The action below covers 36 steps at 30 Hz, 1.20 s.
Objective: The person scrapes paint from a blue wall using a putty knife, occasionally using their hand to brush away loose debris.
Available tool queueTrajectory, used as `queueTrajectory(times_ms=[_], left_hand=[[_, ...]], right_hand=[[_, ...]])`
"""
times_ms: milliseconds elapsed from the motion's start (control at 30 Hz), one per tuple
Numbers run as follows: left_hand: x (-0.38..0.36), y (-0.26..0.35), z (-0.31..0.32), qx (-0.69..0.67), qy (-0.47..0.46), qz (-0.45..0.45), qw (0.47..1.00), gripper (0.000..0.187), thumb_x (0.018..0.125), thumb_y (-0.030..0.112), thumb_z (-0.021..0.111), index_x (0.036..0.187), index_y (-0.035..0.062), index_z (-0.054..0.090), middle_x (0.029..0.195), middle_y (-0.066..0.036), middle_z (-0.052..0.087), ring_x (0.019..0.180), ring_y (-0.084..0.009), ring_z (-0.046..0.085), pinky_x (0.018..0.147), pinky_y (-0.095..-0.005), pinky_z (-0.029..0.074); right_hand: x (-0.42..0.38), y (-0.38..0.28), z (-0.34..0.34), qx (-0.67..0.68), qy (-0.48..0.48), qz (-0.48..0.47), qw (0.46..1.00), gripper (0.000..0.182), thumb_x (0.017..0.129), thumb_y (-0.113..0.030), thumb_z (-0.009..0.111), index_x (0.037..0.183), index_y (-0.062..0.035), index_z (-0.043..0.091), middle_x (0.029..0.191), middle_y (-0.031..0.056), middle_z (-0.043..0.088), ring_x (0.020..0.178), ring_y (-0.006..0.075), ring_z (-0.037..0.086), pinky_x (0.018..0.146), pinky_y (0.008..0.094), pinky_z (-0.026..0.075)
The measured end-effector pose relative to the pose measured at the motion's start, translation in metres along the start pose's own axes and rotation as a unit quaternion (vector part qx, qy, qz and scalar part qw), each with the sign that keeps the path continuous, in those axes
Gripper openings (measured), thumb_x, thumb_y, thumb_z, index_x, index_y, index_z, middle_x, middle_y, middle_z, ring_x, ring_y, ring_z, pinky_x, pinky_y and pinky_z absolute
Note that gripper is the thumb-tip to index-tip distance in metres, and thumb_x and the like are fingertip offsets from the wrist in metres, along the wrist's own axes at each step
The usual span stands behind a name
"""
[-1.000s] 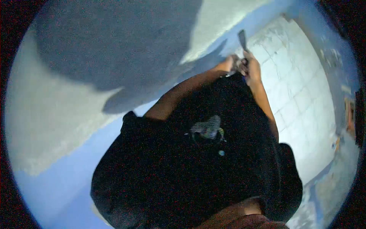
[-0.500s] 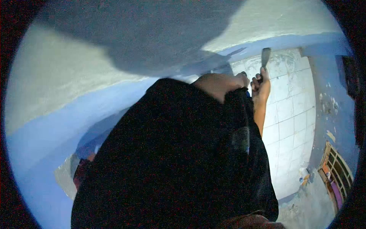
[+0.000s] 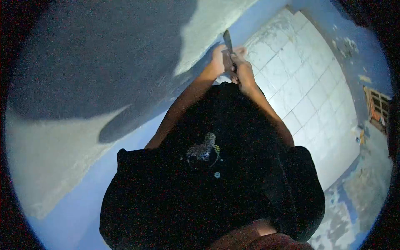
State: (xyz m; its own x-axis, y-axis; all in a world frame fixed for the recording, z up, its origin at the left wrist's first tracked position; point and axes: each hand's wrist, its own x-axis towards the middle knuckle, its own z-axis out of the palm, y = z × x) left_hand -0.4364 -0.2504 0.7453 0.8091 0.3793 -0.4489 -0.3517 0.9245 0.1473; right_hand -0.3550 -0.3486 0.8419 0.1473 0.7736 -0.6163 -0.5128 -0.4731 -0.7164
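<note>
A flat-bladed tool (image 3: 227, 41), like a scraper, points up from my right hand (image 3: 245, 71), whose fingers are wrapped round its handle. Just to its left is my left hand (image 3: 217, 61), raised close to the tool and overlapping the right fingers in view. Its fingers are blurred, so whether it grips anything is unclear. Both forearms reach forward from my black shirt (image 3: 241, 175), which has a small print on the chest.
White tiles (image 3: 306, 110) lie beyond my right arm. A blue and pale wall (image 3: 46, 166) with a large dark shadow runs along the left. At the right are a peeling blue wall (image 3: 346, 46) and a barred window frame (image 3: 378, 106).
The view has turned and shifted. My left hand has come away from the bunched shirt to beside the right one, and the shirt now hangs flatter. The tool remains in my right hand.
</note>
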Motion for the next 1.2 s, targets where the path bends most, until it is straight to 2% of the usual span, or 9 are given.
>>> queueTrajectory(times_ms=[67, 167, 267, 300, 567, 867, 1000, 1067, 1200], left_hand=[[-0.020, -0.008, 0.044, -0.117, 0.061, 0.063, 0.989, 0.053, 0.087, 0.032, 0.029, 0.120, -0.0040, 0.049, 0.112, -0.014, 0.059, 0.088, -0.0275, 0.060, 0.079, -0.0368, 0.048], [-0.025, -0.009, 0.016, -0.254, -0.124, 0.047, 0.958, 0.051, 0.088, 0.031, 0.034, 0.123, -0.0025, 0.046, 0.107, -0.010, 0.059, 0.082, -0.0217, 0.057, 0.078, -0.0329, 0.045], [-0.044, -0.005, 0.047, -0.287, -0.122, 0.071, 0.948, 0.044, 0.087, 0.028, 0.042, 0.120, 0.0004, 0.047, 0.098, -0.006, 0.058, 0.076, -0.0169, 0.054, 0.071, -0.0312, 0.044], [-0.047, -0.002, 0.069, -0.233, -0.017, 0.113, 0.966, 0.033, 0.086, 0.029, 0.051, 0.107, 0.0037, 0.051, 0.083, 0.000, 0.055, 0.063, -0.0105, 0.048, 0.061, -0.0268, 0.039], [-0.017, 0.020, 0.041, -0.088, -0.030, 0.119, 0.989, 0.026, 0.087, 0.031, 0.061, 0.078, 0.0093, 0.048, 0.059, 0.006, 0.047, 0.037, -0.0069, 0.031, 0.045, -0.0212, 0.028], [-0.023, 0.004, 0.046, 0.011, 0.085, 0.163, 0.983, 0.033, 0.087, 0.039, 0.055, 0.094, 0.0064, 0.053, 0.071, 0.002, 0.053, 0.055, -0.0131, 0.048, 0.056, -0.0279, 0.041], [-0.036, -0.008, 0.011, 0.055, 0.077, 0.111, 0.989, 0.055, 0.089, 0.050, 0.047, 0.113, 0.0015, 0.055, 0.098, -0.010, 0.063, 0.086, -0.0231, 0.058, 0.080, -0.0344, 0.046], [-0.042, 0.001, -0.059, 0.101, 0.023, 0.039, 0.994, 0.035, 0.093, 0.041, 0.045, 0.093, 0.0077, 0.055, 0.080, -0.004, 0.056, 0.077, -0.0201, 0.054, 0.084, -0.0354, 0.044], [-0.094, -0.012, -0.138, 0.249, 0.240, 0.080, 0.935, 0.049, 0.088, 0.050, 0.046, 0.106, 0.0057, 0.055, 0.097, -0.011, 0.063, 0.087, -0.0252, 0.063, 0.073, -0.0387, 0.050]], right_hand=[[-0.006, 0.005, 0.005, 0.020, -0.007, -0.026, 0.999, 0.018, 0.095, -0.025, 0.046, 0.099, -0.0105, 0.055, 0.061, -0.0026, 0.043, 0.039, 0.0066, 0.036, 0.034, 0.0216, 0.025], [-0.019, 0.006, 0.012, 0.022, -0.013, -0.043, 0.999, 0.022, 0.095, -0.025, 0.046, 0.106, -0.0094, 0.056, 0.061, -0.0022, 0.043, 0.041, 0.0062, 0.036, 0.034, 0.0215, 0.025], [-0.032, -0.006, 0.011, -0.006, -0.023, -0.017, 1.000, 0.021, 0.095, -0.027, 0.046, 0.095, -0.0084, 0.057, 0.060, -0.0020, 0.042, 0.040, 0.0071, 0.036, 0.034, 0.0222, 0.025], [-0.032, -0.012, 0.008, 0.001, -0.021, -0.028, 0.999, 0.022, 0.095, -0.027, 0.047, 0.091, -0.0081, 0.056, 0.059, -0.0017, 0.042, 0.040, 0.0074, 0.036, 0.034, 0.0225, 0.025], [-0.001, 0.014, 0.026, -0.043, 0.078, -0.110, 0.990, 0.037, 0.094, -0.032, 0.050, 0.067, -0.0070, 0.051, 0.053, -0.0007, 0.042, 0.038, 0.0080, 0.035, 0.035, 0.0248, 0.025], [0.008, 0.025, 0.001, -0.077, 0.058, -0.096, 0.991, 0.037, 0.086, -0.039, 0.059, 0.076, -0.0038, 0.062, 0.052, 0.0016, 0.046, 0.041, 0.0108, 0.041, 0.038, 0.0288, 0.031], [0.003, 0.021, -0.019, -0.236, 0.055, -0.103, 0.965, 0.044, 0.082, -0.041, 0.060, 0.101, -0.0013, 0.066, 0.080, 0.0167, 0.065, 0.072, 0.0250, 0.061, 0.067, 0.0375, 0.048], [0.081, 0.091, -0.059, -0.236, 0.075, -0.030, 0.968, 0.040, 0.082, -0.037, 0.061, 0.094, 0.0008, 0.066, 0.081, 0.0137, 0.066, 0.068, 0.0243, 0.061, 0.063, 0.0373, 0.048], [0.057, 0.028, -0.056, -0.057, 0.084, -0.016, 0.995, 0.038, 0.090, -0.035, 0.054, 0.086, 0.0010, 0.064, 0.060, 0.0035, 0.053, 0.044, 0.0148, 0.045, 0.041, 0.0286, 0.035]])
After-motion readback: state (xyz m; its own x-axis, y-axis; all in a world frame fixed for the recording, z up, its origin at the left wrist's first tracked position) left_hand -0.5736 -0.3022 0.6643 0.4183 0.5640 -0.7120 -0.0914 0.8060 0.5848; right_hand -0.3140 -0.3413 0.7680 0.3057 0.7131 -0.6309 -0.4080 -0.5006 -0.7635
